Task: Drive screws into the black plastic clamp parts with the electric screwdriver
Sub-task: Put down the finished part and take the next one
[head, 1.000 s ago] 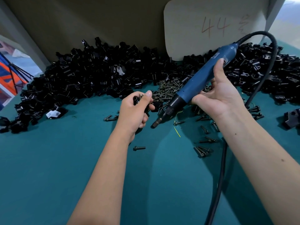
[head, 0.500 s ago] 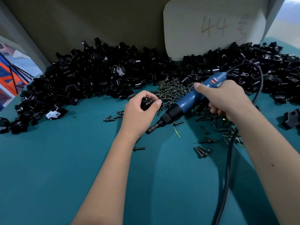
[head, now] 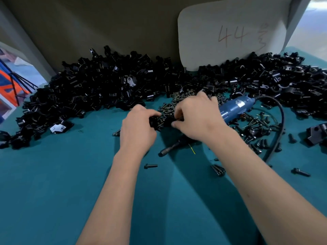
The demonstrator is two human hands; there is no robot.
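Bench: teal mat [head: 53, 200], cleared in front of you so both forearms can rest while you work.
Clamp stock: black plastic clamp parts [head: 99, 89] heaped in a long band against the back wall, past your hands but within reach; a few strays sit at the far right edge.
Card: pale board marked "44" [head: 230, 36] leans on the wall behind the heap; likely a batch label.
Electric screwdriver: blue body [head: 235, 106] lies flat on the mat under your right forearm, bit end [head: 166, 151] pointing toward you, cord [head: 279, 124] looping off right. It is parked, not held, which frees both hands.
Screws: main pile [head: 178, 101] just beyond your knuckles; loose ones scattered right, and one lone screw [head: 150, 166] near your left wrist.
Left hand [head: 138, 126]: fingers curled round a black clamp piece [head: 155, 122], steadying it.
Right hand [head: 196, 117]: fingertips pinching at that same piece. Whether a screw is between them, I cannot tell.
Judged step: seating a screw by hand before you drive it.
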